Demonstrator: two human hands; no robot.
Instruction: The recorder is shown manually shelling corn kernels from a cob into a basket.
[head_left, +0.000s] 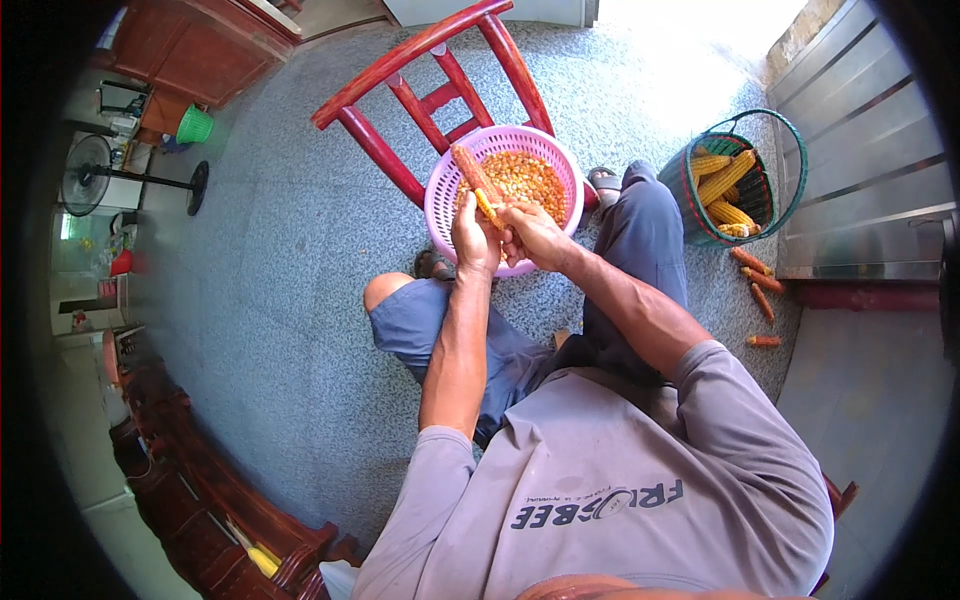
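Both of my hands are over a pink plastic colander-style basket (442, 217) that holds many loose corn kernels (529, 176). My left hand (476, 236) grips the lower part of a corn cob (474, 172). Most of this cob is bare and reddish, with a strip of yellow kernels left near my fingers. My right hand (536, 232) is closed around the cob's near end, thumb against the kernels. The cob tilts up and away to the left. My fingers hide its lower tip.
A red wooden chair (427, 67) stands right behind the basket. To the right, a green woven basket (679, 187) holds several yellow corn ears (726, 180). Several bare cobs (763, 280) lie on the speckled floor (277, 285) beside a metal panel (862, 142). A standing fan (88, 174) is far left.
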